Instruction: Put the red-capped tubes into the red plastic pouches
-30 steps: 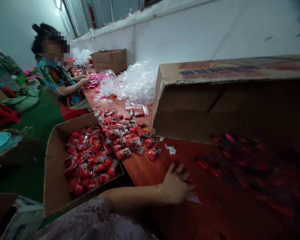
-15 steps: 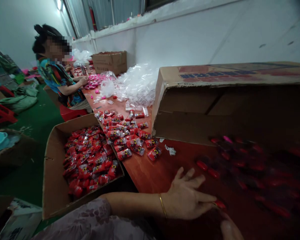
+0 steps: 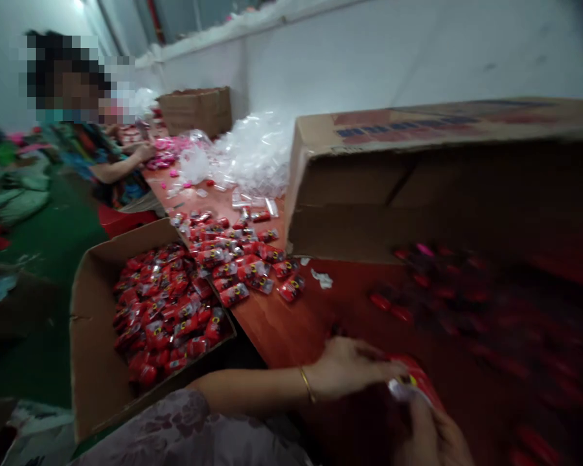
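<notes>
My left hand (image 3: 352, 374) reaches across the red-brown table (image 3: 282, 323) with its fingers pinched on a small red item (image 3: 415, 375) and a bit of clear wrapper. My right hand (image 3: 434, 433) comes up from the bottom edge and meets the same red item, fingers closed round it; the picture is smeared here. Loose red pieces (image 3: 442, 291) lie scattered on the table ahead, in shadow. Wrapped red packets (image 3: 243, 259) lie in a heap further left on the table.
An open cardboard box (image 3: 92, 362) full of wrapped red packets stands by my left arm below the table edge. A large cardboard box (image 3: 418, 175) lies on its side on the table. Clear wrappers (image 3: 257, 155) are piled behind. Another person (image 3: 97, 149) sits working at the far left.
My left hand went from lying spread on the table to pinching a red item. My right hand rose into view and joined it. The camera swung slightly right.
</notes>
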A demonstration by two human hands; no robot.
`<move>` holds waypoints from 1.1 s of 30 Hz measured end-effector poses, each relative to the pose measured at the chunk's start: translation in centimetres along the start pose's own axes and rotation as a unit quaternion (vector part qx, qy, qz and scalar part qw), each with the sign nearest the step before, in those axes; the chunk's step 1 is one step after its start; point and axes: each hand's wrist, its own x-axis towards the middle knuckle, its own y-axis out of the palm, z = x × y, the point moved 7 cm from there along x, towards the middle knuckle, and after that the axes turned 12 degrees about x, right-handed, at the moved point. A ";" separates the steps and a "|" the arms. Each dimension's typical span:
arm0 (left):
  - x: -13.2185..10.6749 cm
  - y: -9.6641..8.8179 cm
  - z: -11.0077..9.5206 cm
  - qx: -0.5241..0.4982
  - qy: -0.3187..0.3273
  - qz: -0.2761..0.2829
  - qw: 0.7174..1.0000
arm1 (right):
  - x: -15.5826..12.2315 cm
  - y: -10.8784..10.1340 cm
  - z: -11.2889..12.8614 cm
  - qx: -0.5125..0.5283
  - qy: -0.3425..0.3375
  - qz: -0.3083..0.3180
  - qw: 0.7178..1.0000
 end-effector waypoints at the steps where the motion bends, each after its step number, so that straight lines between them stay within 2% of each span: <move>1: -0.1 0.2 0.2 -0.041 -0.019 0.008 0.999 | -0.3 0.2 0.0 -0.007 0.012 -0.007 1.000; 4: -0.3 1.0 -0.3 -0.141 -0.005 0.058 0.988 | -0.6 0.7 0.5 0.039 0.002 -0.002 0.999; 6: 0.0 0.7 -0.5 -0.171 0.003 0.030 0.985 | -0.3 0.9 0.7 0.066 -0.008 0.014 0.998; 10: 0.6 0.2 -1.2 -0.122 0.072 -0.012 0.990 | 0.1 1.4 1.0 0.114 0.003 0.050 0.992; 16: 0.6 0.9 -1.3 -0.062 0.121 -0.004 0.991 | 0.4 0.9 1.1 0.079 0.017 0.071 0.994; 19: 0.5 1.4 -1.0 -0.079 0.108 0.004 0.991 | 0.5 0.6 1.4 0.034 -0.002 0.071 0.997; 23: 0.2 2.4 -0.6 -0.117 0.064 0.044 0.990 | 0.5 0.8 1.8 -0.016 -0.035 0.089 0.995; 25: 0.0 2.4 -0.5 -0.130 0.047 0.039 0.990 | 0.4 0.9 2.0 -0.043 -0.049 0.097 0.993; 30: -0.2 2.7 0.5 -0.176 -0.043 0.042 0.983 | 0.1 0.9 2.3 -0.071 -0.055 0.103 0.991; 33: -0.1 2.8 0.1 -0.186 -0.037 0.049 0.981 | 0.1 1.0 2.6 -0.076 -0.057 0.113 0.989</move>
